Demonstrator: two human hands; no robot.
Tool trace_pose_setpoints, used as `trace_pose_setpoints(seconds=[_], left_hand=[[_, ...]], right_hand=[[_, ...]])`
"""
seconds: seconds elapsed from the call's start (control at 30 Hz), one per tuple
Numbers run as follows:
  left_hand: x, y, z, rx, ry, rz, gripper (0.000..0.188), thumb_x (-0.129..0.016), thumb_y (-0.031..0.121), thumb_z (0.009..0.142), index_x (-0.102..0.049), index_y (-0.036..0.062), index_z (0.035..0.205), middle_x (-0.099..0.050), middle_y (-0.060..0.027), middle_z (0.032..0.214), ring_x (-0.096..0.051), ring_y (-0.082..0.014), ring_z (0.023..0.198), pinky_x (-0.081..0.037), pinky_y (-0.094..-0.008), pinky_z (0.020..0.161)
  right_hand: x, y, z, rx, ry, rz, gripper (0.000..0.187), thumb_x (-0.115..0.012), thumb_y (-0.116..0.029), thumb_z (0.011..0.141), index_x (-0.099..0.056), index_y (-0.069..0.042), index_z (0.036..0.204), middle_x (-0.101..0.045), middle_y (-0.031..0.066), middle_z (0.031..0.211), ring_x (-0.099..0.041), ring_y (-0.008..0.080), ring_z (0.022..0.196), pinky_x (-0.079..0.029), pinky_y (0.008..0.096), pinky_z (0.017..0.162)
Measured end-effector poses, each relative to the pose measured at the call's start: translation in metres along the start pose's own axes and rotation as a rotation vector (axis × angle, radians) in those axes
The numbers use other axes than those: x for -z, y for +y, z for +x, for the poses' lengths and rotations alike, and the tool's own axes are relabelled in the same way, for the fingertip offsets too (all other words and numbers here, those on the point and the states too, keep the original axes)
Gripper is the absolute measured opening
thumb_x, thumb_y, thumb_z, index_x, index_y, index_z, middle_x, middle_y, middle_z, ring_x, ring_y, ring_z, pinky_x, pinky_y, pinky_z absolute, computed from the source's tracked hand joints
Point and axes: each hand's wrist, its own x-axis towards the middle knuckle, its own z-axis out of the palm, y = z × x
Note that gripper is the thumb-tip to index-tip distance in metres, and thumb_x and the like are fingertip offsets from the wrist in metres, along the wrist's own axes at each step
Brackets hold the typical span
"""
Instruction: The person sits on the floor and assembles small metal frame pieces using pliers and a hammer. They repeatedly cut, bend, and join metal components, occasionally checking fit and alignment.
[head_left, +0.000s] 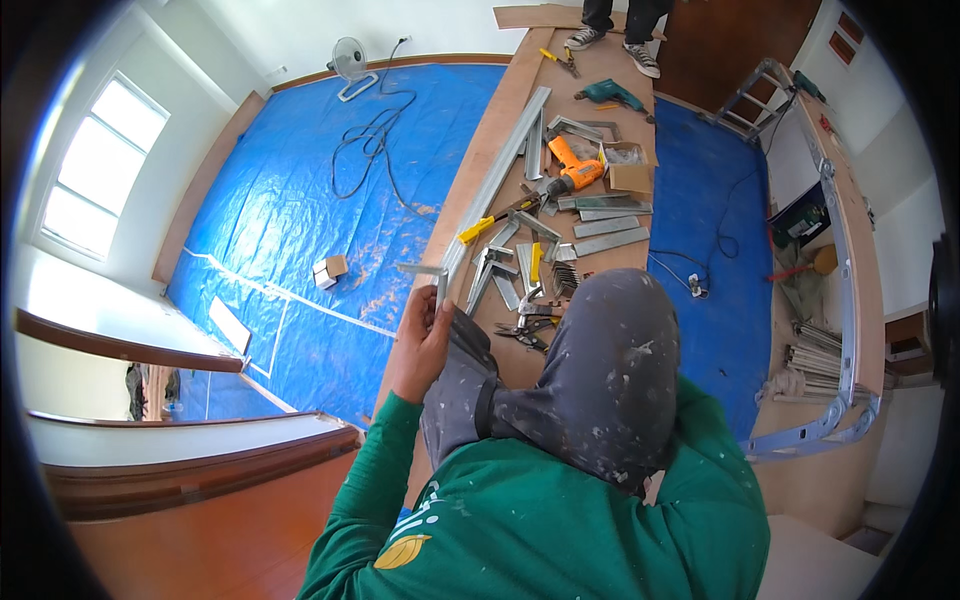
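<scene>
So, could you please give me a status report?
Left hand pinching bent metal piece; right hand not visible; orange power drill, metal strips on plywood ahead.

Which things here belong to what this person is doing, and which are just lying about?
Probably part of the work:
angled metal piece, held in the left hand
loose metal strips, similarly grey
orange power tool, lying beside them

Probably just lying about:
white fan
dark cable on the blue sheet
small open box, also on the sheet

Room under renovation — blue tarp (300, 170), orange drill (580, 173)
</scene>
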Motion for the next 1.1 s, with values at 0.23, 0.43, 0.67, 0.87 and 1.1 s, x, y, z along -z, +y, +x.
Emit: trace_pose_setpoints(seconds=[0.23,0.43,0.67,0.87,1.1], left_hand=[[-0.017,0.035,0.01,-0.182,0.135,-0.004,0.032,-0.07,0.02,0.105,-0.06,-0.0005,0.127,-0.065,-0.0078,0.109,-0.06,-0.0137,0.094,-0.051,-0.0308,0.081],[-0.02,0.06,0.004,-0.275,0.26,0.043,0.035,-0.075,0.018,0.1,-0.061,-0.0004,0.127,-0.067,-0.0089,0.107,-0.06,-0.015,0.087,-0.051,-0.0327,0.079],[-0.018,0.068,0.002,-0.339,0.283,-0.06,0.037,-0.071,0.022,0.105,-0.058,-0.0008,0.131,-0.067,-0.0083,0.108,-0.061,-0.014,0.088,-0.052,-0.0296,0.077],[-0.026,0.101,-0.012,-0.158,-0.024,-0.411,0.038,-0.054,0.029,0.114,-0.052,0.0009,0.14,-0.07,-0.0123,0.109,-0.069,-0.0149,0.088,-0.057,-0.0284,0.067],[-0.011,0.138,-0.041,-0.016,-0.402,-0.615,0.043,-0.044,0.034,0.116,-0.049,-0.0002,0.141,-0.071,-0.0195,0.112,-0.074,-0.0212,0.084,-0.06,-0.0312,0.067]], right_hand=[[-0.002,-0.01,0.0,-0.115,-0.097,0.019,0.036,-0.073,-0.021,0.101,-0.068,-0.004,0.133,-0.074,0.0077,0.111,-0.071,0.0225,0.104,-0.056,0.0366,0.09],[0.033,-0.026,0.023,-0.205,-0.031,0.168,0.035,-0.072,-0.021,0.103,-0.068,-0.002,0.132,-0.074,0.0055,0.111,-0.07,0.0182,0.103,-0.055,0.0344,0.09],[0.193,-0.173,0.091,0.179,0.007,0.493,0.031,-0.069,-0.017,0.106,-0.067,0.001,0.131,-0.07,0.0022,0.105,-0.065,0.0104,0.099,-0.055,0.0302,0.089],[0.23,-0.339,0.038,0.543,-0.237,0.362,0.049,-0.076,-0.018,0.1,-0.061,-0.004,0.145,-0.069,0.0078,0.126,-0.066,0.016,0.113,-0.054,0.0322,0.1],[0.206,-0.363,0.015,0.973,-0.246,0.115,0.073,-0.087,-0.029,0.089,-0.057,-0.01,0.153,-0.057,0.0104,0.158,-0.052,0.028,0.147,-0.041,0.0431,0.121]])
